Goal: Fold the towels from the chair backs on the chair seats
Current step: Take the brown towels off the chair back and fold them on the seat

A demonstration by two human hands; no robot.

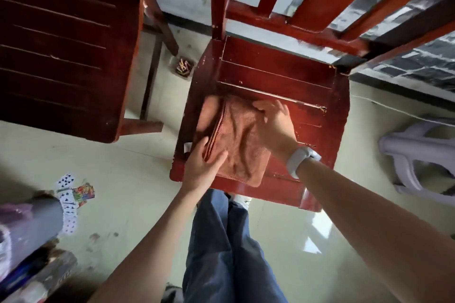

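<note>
Towel (236, 140) folded on chair seat (307, 96); both hands flat, pressing it; white tag (187, 147) seemingly unreadable.

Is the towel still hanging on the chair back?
No, the towel lies folded on the chair seat under both hands.

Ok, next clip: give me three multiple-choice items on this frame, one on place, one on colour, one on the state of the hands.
1. Where does the towel lie?
A. on the chair back
B. on the red chair seat
C. on the floor

2. What colour is the towel?
A. orange-brown
B. white
C. blue

3. What are the hands doing?
A. both hang idle
B. one lifts the towel high
C. both rest on the towel

Answers:
1 B, it lies folded on the seat's front left part.
2 A, its cloth is orange-brown.
3 C, the left hand lies on its near left edge, and the right hand on its far right part.
</note>
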